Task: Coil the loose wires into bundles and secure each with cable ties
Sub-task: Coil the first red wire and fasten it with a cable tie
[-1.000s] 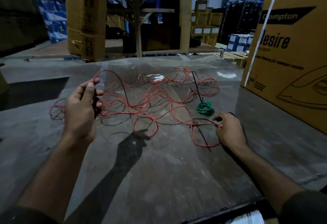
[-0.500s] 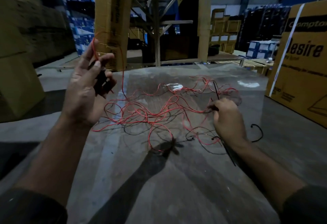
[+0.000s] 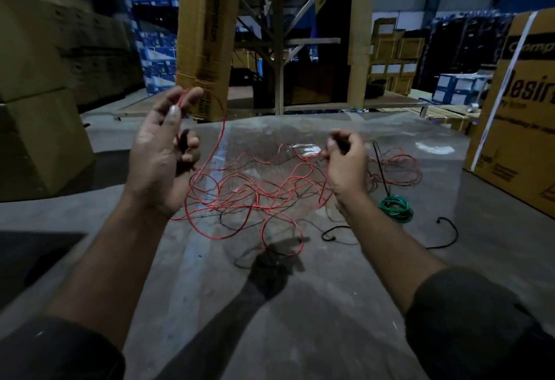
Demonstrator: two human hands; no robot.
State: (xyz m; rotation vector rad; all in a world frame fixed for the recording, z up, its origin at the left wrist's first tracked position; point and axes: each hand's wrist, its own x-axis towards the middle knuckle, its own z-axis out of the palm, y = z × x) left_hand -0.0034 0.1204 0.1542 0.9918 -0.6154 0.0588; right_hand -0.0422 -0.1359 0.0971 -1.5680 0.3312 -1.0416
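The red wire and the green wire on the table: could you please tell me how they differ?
The red wire sprawls in loose tangled loops; the green wire sits in a tight small coil. The left hand holds a red strand up, while nothing touches the green one. Both lie on the table.

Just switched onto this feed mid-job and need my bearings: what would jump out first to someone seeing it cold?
A sprawl of loose red wire fills the middle of the grey table, still uncoiled. The left hand is raised on the left, pinching one red strand that drops to the heap, while the right hand grips wire over the heap's right side. A small green coil lies already bundled to the right, near a black wire.
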